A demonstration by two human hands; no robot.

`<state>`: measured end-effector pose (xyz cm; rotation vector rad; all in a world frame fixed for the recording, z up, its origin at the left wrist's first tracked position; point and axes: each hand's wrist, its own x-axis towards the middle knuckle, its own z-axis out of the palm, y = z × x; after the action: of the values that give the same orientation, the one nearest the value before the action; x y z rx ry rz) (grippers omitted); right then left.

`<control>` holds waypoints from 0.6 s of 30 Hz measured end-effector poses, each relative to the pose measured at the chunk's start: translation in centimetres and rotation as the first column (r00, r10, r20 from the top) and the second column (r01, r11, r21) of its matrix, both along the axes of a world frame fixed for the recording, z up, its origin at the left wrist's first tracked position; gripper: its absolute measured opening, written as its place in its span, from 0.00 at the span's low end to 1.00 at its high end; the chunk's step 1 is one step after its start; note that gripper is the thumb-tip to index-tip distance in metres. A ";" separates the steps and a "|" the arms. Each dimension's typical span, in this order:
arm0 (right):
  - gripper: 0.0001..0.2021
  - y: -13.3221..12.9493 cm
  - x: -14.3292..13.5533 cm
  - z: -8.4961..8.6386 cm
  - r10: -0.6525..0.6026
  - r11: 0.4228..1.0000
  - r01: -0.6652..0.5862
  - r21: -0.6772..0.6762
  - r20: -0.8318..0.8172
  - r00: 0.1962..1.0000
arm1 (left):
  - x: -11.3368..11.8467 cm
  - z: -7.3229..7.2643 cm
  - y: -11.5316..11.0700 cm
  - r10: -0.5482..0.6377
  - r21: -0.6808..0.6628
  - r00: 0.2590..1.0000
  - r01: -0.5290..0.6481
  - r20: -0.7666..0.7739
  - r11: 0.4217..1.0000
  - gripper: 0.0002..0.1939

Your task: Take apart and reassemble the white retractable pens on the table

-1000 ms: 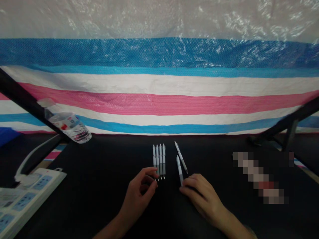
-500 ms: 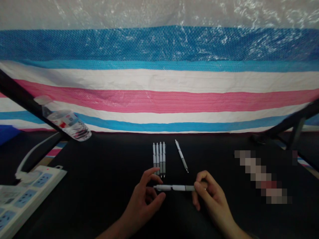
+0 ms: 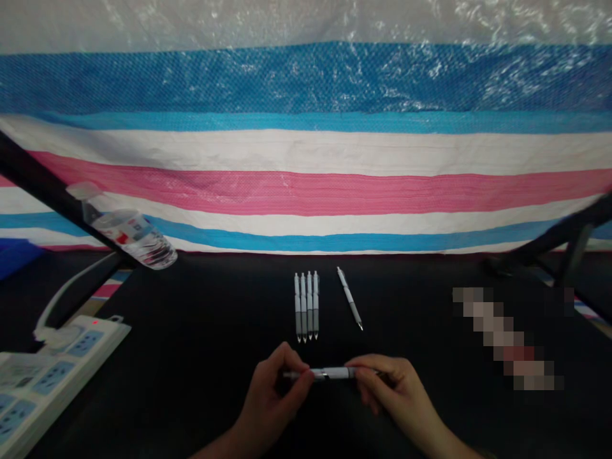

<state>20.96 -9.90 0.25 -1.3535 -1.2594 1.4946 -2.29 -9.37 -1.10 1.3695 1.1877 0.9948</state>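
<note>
A white and grey pen point(image 3: 333, 373) lies level between my two hands, just above or on the black table; I cannot tell which. My left hand point(image 3: 280, 389) pinches its left part between thumb and fingers. On the grey grip end, my right hand point(image 3: 394, 386) is closed, hiding the tip. Beyond my hands, several similar pens point(image 3: 306, 307) stand side by side in a neat row, tips toward me. To the right of that row another pen point(image 3: 350, 298) lies at a slant, its tip also toward me.
A white power strip point(image 3: 52, 376) with a plugged-in cable lies at the left. Behind it a clear plastic bottle point(image 3: 138, 239) leans near a black bar. A blurred-out patch point(image 3: 507, 341) covers something at the right. A striped sheet point(image 3: 306, 191) hangs behind the black table point(image 3: 191, 319).
My left hand has closed from open onto the pen's left part. My right hand has shifted its hold toward the pen's middle, and the pen has come slightly nearer to me.
</note>
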 end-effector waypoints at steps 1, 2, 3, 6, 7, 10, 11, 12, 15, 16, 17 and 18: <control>0.24 -0.1 0.0 0.0 -0.012 0.999 0.012 0.039 0.013 1.000 | 0.1 -0.2 -0.1 -0.005 -0.038 0.999 0.006 0.038 0.999 0.14; 0.23 -0.2 0.0 0.0 -0.026 0.996 0.024 0.081 0.028 0.999 | 0.1 -0.4 -0.2 -0.011 -0.085 0.997 0.018 0.079 0.996 0.15; 0.21 -0.3 0.0 0.0 -0.040 0.991 0.034 0.127 0.045 0.998 | 0.2 -0.5 -0.3 -0.015 -0.131 0.993 0.030 0.119 0.991 0.16; 0.14 -0.6 0.1 0.0 -0.065 0.959 0.033 0.281 0.107 0.992 | 0.5 -0.3 -0.3 -0.012 -0.233 0.976 0.064 0.219 0.970 0.19; 0.12 -0.7 0.1 0.0 -0.071 0.938 0.022 0.345 0.130 0.989 | 0.6 -0.1 -0.2 -0.015 -0.259 0.970 0.079 0.242 0.963 0.20; 0.09 -0.8 0.4 0.1 -0.082 0.818 -0.041 0.574 0.187 0.979 | 0.8 0.6 0.0 -0.020 -0.346 0.957 0.124 0.290 0.930 0.22; 0.10 -0.9 0.5 0.2 -0.086 0.774 -0.060 0.631 0.198 0.976 | 0.9 0.8 0.0 -0.016 -0.370 0.953 0.132 0.302 0.919 0.22; 0.10 -0.9 0.5 0.2 -0.091 0.747 -0.072 0.661 0.209 0.974 | 0.9 0.9 0.0 -0.006 -0.386 0.950 0.133 0.312 0.913 0.23; 0.09 -0.9 0.6 0.2 -0.102 0.817 -0.044 0.575 0.220 0.970 | 0.8 1.0 -0.1 0.035 -0.355 0.943 0.090 0.332 0.931 0.22; 0.10 -0.8 0.6 0.2 -0.086 0.869 -0.025 0.494 0.200 0.976 | 0.7 0.9 -0.2 0.049 -0.337 0.941 0.071 0.335 0.939 0.21; 0.12 -0.7 0.6 0.2 -0.053 0.918 -0.016 0.396 0.162 0.985 | 0.7 0.9 -0.3 0.061 -0.321 0.940 0.054 0.337 0.946 0.21; 0.17 -0.5 0.6 0.2 -0.016 0.956 -0.017 0.294 0.109 0.994 | 0.6 0.9 -0.3 0.071 -0.310 0.939 0.039 0.336 0.950 0.21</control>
<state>21.55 -10.44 0.42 -1.2490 -1.4860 1.1878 -1.73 -9.66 -0.24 0.8930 1.0381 0.9627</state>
